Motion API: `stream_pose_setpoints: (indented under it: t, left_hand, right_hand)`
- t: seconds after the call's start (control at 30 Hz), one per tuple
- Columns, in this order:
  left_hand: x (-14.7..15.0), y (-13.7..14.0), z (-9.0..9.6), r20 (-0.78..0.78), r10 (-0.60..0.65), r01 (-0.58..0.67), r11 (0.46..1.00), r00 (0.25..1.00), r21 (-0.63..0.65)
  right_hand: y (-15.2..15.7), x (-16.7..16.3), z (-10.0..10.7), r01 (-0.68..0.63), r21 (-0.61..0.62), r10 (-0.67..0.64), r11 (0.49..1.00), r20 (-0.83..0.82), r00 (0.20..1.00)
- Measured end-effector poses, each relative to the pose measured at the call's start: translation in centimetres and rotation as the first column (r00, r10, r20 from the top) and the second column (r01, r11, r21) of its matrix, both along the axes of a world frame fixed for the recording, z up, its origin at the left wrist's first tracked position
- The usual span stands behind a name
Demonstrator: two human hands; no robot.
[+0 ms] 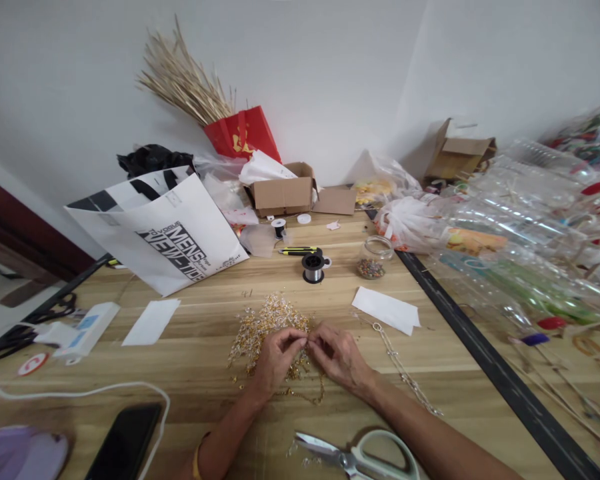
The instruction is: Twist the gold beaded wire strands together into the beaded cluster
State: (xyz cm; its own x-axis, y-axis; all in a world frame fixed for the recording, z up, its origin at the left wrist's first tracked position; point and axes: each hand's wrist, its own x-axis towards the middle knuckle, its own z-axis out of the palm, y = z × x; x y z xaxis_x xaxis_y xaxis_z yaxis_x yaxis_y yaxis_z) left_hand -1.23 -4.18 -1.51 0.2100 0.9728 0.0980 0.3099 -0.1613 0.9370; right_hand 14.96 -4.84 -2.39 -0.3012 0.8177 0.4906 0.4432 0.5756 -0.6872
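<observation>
My left hand (280, 357) and my right hand (337, 353) meet fingertip to fingertip over the table, each pinched closed. What lies between the fingers is too small to make out. Just behind and under them spreads a heap of gold and clear beads (265, 327). A gold chain (305, 399) curves out below the hands. To the right of my right hand lies a beaded chain (400, 363) with a ring at its upper end. Open-bladed scissors (350, 459) with pale handles rest near the front edge, beneath my right forearm's side.
A wire spool (313, 268), a yellow-black cutter (300, 251) and a glass jar of beads (375, 260) stand behind the heap. White paper bag (180, 230) and power strip (87, 330) are left, phone (125, 440) front left. Plastic bottles (525, 220) crowd the right.
</observation>
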Motion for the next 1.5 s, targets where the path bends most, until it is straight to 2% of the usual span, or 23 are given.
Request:
stream_pose_setpoints:
  t: [0.23, 0.43, 0.63, 0.8, 1.0, 1.17, 1.33, 1.4, 1.5]
  left_hand:
    - [-0.02, 0.04, 0.29, -0.064, -0.006, 0.009, 0.998, 0.998, 0.058]
    - [-0.13, 0.13, 0.24, -0.141, 0.035, -0.003, 0.975, 0.989, 0.224]
    - [-0.06, 0.03, 0.36, -0.198, 0.053, 0.015, 0.944, 0.979, 0.329]
    - [0.06, -0.05, 0.68, -0.2, 0.061, 0.008, 0.946, 0.978, 0.325]
    - [0.2, -0.15, 0.8, -0.187, 0.053, 0.001, 0.96, 0.981, 0.279]
    - [0.25, -0.23, 1.0, -0.18, 0.05, 0.001, 0.963, 0.982, 0.271]
    - [0.35, -0.32, 0.89, -0.166, 0.065, -0.027, 0.974, 0.984, 0.224]
    - [0.5, -0.4, 0.69, -0.213, 0.024, 0.024, 0.975, 0.977, 0.221]
    - [0.82, -0.68, 0.42, -0.35, -0.096, 0.192, 0.948, 0.932, 0.253]
  right_hand:
    - [0.06, 0.24, -0.23, -0.008, -0.045, 0.007, 0.999, -0.02, 1.0]
    - [0.23, 0.38, -0.49, 0.038, -0.155, -0.055, 0.987, -0.105, 0.993]
    - [0.38, 0.29, -0.72, 0.058, -0.112, -0.077, 0.992, -0.175, 0.981]
    - [0.42, 0.4, -0.49, 0.077, -0.087, -0.093, 0.993, -0.199, 0.976]
    - [0.47, 0.4, -0.43, 0.004, -0.131, -0.028, 0.991, -0.18, 0.983]
    - [0.49, 0.48, -0.55, -0.028, -0.12, 0.01, 0.992, -0.148, 0.989]
    - [0.47, 0.55, -0.38, -0.004, -0.096, -0.01, 0.995, -0.141, 0.99]
    - [0.5, 0.52, -0.48, 0.029, -0.106, -0.045, 0.994, -0.153, 0.987]
    - [0.57, 0.49, -0.75, 0.07, -0.134, -0.093, 0.989, -0.176, 0.98]
